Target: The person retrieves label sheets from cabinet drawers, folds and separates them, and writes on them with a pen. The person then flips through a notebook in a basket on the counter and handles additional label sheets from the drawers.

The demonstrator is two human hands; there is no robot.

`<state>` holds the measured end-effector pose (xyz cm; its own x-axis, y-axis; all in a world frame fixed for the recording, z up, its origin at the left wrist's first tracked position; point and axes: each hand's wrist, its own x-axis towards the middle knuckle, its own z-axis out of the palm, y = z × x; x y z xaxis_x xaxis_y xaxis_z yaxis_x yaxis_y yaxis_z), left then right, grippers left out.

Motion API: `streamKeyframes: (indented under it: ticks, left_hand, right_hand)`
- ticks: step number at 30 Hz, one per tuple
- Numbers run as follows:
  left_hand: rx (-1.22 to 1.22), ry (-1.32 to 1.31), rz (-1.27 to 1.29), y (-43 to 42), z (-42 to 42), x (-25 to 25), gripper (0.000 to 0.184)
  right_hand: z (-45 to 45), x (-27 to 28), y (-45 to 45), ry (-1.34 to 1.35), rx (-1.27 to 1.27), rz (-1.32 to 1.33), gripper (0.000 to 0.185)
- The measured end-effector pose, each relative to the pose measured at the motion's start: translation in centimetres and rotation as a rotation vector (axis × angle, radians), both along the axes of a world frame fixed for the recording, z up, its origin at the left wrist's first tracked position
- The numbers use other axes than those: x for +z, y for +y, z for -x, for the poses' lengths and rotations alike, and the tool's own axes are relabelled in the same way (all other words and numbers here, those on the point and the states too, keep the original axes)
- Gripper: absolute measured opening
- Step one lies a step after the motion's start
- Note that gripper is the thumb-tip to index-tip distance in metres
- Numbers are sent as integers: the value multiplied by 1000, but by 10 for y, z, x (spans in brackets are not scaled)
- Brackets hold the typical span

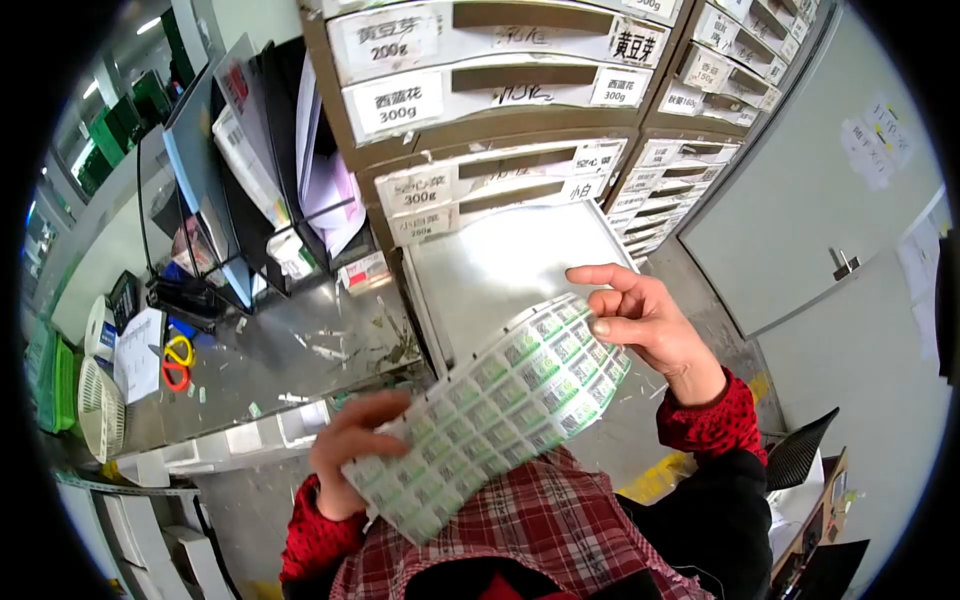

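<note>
A sheet of labels point(515, 385), printed in rows of green-and-white stickers with dark codes, is held at a slant in front of my plaid apron point(520, 500). My left hand point(360, 450), somewhat blurred, is closed on the sheet's lower left end. At the upper right corner, my right hand point(645, 325) has its thumb and a bent finger closed on the edge, while the index finger sticks out above. Beyond the sheet, a pulled-out pale drawer point(500, 250) shows a bare, shiny bottom; the sheet covers part of its front.
Stacked labelled drawers point(500, 95) rise ahead, with a second stack point(690, 165) to the right. On the left metal counter point(290, 360) lie scissors point(178, 362), paper scraps, a file rack point(240, 290) and a white basket point(100, 410). A grey door point(790, 230) stands at right.
</note>
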<state>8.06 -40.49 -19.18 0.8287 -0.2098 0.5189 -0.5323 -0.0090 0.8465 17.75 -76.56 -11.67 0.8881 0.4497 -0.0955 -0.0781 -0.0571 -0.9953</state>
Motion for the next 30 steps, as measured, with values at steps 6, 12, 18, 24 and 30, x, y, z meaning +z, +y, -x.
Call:
streamKeyframes:
  ticks: [6, 12, 18, 24, 30]
  left_hand:
    - [53, 311, 294, 24, -24, -7, 33]
    - [69, 728, 759, 28, -19, -8, 46]
    - [155, 633, 441, 43, -26, -26, 45]
    - [197, 505, 414, 39, -24, 5, 55]
    - [165, 439, 365, 57, -36, -7, 56]
  right_hand:
    - [28, -10, 22, -167, -298, -147, 56]
    - [49, -23, 35, -366, -438, -125, 39]
    - [71, -15, 54, -373, -465, 6, 33]
    - [80, -21, 51, -403, -516, 67, 32]
    - [84, -25, 48, -426, -567, 80, 30]
